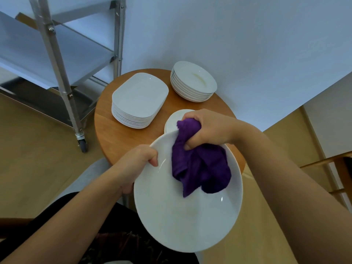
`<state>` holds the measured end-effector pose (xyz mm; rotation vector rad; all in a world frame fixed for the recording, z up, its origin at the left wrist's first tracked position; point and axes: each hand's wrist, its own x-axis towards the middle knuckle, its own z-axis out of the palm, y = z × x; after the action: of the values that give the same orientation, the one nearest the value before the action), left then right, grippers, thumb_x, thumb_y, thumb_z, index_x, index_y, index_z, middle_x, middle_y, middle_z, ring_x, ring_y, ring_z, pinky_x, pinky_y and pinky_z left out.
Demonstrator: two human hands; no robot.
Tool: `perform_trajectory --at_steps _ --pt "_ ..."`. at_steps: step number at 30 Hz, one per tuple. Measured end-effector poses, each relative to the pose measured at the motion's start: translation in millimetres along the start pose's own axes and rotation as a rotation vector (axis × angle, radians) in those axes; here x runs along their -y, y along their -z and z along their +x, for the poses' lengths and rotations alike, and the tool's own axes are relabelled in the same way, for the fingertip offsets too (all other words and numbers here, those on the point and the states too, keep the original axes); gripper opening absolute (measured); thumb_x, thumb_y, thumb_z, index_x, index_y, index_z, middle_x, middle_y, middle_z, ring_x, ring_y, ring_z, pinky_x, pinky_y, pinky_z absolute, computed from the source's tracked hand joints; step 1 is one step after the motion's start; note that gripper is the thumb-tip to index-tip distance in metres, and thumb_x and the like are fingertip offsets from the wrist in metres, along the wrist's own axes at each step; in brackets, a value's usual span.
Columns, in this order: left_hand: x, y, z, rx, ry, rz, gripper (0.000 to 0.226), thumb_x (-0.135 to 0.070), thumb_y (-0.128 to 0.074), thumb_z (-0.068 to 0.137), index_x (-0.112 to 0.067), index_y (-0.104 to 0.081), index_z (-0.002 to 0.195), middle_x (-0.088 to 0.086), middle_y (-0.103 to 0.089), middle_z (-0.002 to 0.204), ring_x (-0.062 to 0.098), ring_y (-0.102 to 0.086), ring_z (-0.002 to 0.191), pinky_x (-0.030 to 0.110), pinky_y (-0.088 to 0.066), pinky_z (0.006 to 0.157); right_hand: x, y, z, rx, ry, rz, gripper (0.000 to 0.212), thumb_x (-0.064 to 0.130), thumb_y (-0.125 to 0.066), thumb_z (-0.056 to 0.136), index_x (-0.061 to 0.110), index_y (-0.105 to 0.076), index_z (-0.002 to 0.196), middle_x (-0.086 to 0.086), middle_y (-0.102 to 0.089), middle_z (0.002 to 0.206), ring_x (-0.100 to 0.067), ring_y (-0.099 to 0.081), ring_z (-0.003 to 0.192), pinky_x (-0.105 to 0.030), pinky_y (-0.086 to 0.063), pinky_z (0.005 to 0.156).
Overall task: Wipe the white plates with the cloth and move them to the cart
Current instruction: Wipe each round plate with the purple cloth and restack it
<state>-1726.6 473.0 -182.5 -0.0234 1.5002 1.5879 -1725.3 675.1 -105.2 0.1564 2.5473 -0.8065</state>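
At ten o'clock stood the metal cart (57, 54). The left hand (137, 164) gripped the rim of a round white plate (182, 216), held tilted above the round wooden table (106, 126) at about six o'clock. The right hand (207, 128) clenched a purple cloth (200, 168) lying against the plate's upper face. Stacks of plates (140, 100) sat at twelve o'clock.

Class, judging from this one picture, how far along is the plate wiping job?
Done: no plates show on the visible cart shelves. In hand: the left hand grips a round plate while the right hand wipes it with the purple cloth. Left: three stacks on the table.
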Motion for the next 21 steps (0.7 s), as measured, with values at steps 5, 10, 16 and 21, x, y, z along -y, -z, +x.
perform_trajectory --at_steps 5,10,16,21 --pt "-10 14 7 -0.195 -0.078 -0.384 0.034 -0.005 -0.044 0.056 -0.01 -0.056 0.088 0.009 -0.062 0.075 0.029 -0.061 0.067 0.032 -0.049 0.057 -45 3 -25 -0.166 -0.218 0.356 0.023 0.019 -0.077 0.074 0.021 -0.064 0.092 0.006 -0.072 0.083 -0.014 -0.07 0.078 -0.023 -0.056 0.063" --pt "-11 0 15 -0.264 -0.19 -0.54 0.033 -0.005 -0.047 0.057 -0.018 -0.057 0.085 0.004 -0.067 0.078 0.028 -0.062 0.082 0.035 -0.05 0.064 -55 -56 -28 -0.582 -0.339 0.84 0.017 0.014 -0.074 0.077 0.02 -0.065 0.09 -0.001 -0.071 0.085 -0.021 -0.068 0.085 -0.036 -0.059 0.073" --pt "3 -22 22 -0.312 -0.179 -0.607 0.021 -0.006 -0.047 0.071 -0.023 -0.057 0.077 0.001 -0.066 0.077 0.024 -0.062 0.077 0.037 -0.052 0.07 -49 -103 -33 -0.918 -0.422 1.234 0.018 0.007 -0.07 0.079 0.021 -0.064 0.089 0.003 -0.071 0.081 -0.016 -0.067 0.081 -0.025 -0.052 0.059" --pt "13 -40 37 -0.404 -0.236 -0.632 0.011 -0.012 -0.049 0.066 -0.01 -0.054 0.076 0.008 -0.059 0.083 0.031 -0.058 0.088 0.043 -0.05 0.081 -24 -135 -26 -0.974 -0.466 1.532 0.023 0.006 -0.069 0.079 0.013 -0.066 0.102 -0.005 -0.073 0.089 -0.019 -0.07 0.078 -0.027 -0.054 0.056"
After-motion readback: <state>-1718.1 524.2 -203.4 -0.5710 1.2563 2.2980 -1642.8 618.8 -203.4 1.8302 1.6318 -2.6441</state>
